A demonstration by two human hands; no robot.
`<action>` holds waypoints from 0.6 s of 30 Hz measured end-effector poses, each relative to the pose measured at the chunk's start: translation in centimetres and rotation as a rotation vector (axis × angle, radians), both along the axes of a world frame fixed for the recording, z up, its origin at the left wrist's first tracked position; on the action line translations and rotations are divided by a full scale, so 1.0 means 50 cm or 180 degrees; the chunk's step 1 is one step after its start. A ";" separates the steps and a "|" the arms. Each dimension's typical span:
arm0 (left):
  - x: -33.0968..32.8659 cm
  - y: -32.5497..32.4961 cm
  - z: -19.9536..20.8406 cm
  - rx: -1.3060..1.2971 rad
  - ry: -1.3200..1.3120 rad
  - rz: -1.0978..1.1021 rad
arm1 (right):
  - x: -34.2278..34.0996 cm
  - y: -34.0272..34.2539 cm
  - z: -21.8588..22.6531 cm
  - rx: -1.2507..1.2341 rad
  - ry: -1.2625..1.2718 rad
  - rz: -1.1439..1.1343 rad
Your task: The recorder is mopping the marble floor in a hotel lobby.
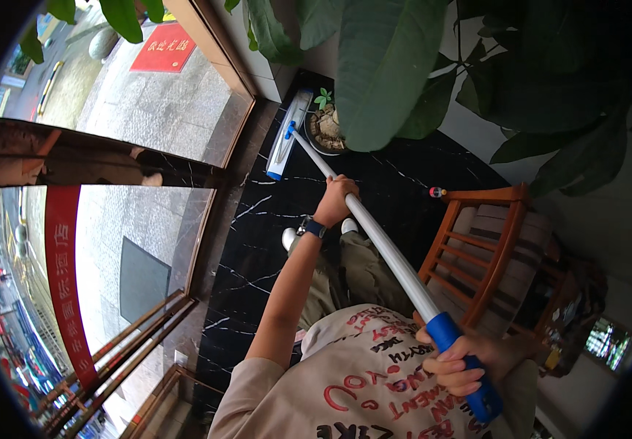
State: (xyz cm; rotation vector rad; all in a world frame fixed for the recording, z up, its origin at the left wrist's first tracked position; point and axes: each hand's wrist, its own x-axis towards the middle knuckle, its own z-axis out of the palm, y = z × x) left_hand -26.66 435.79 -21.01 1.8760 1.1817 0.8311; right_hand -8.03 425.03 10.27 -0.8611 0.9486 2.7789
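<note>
Plainly, in the head view, the left hand wraps around a mop by its silver pole, while the right hand curls round its blue grip. Beyond both hands, its flat head lies just beside the plant pot, near the window frame. Veined black floor extends between frame and wooden chair.

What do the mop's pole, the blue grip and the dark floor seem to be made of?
Pole: probably aluminium; it has a silvery, satin sheen.
Blue grip: likely moulded plastic, with smooth, even colour.
Dark floor: polished marble or marble-look tile; white veins cross the black, but I can't tell which.
</note>
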 end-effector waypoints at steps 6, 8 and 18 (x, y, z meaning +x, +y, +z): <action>-0.001 -0.054 -0.023 0.0015 0.0262 -0.0381 | -0.030 -0.085 -0.004 0.0305 -0.0743 0.0029; -0.023 -0.089 -0.041 -0.0044 0.0235 -0.0552 | -0.067 -0.139 -0.013 0.0338 -0.1075 0.0053; -0.177 -0.251 -0.146 0.0131 0.1073 -0.1381 | -0.329 -0.382 -0.138 0.1617 -0.3214 0.1998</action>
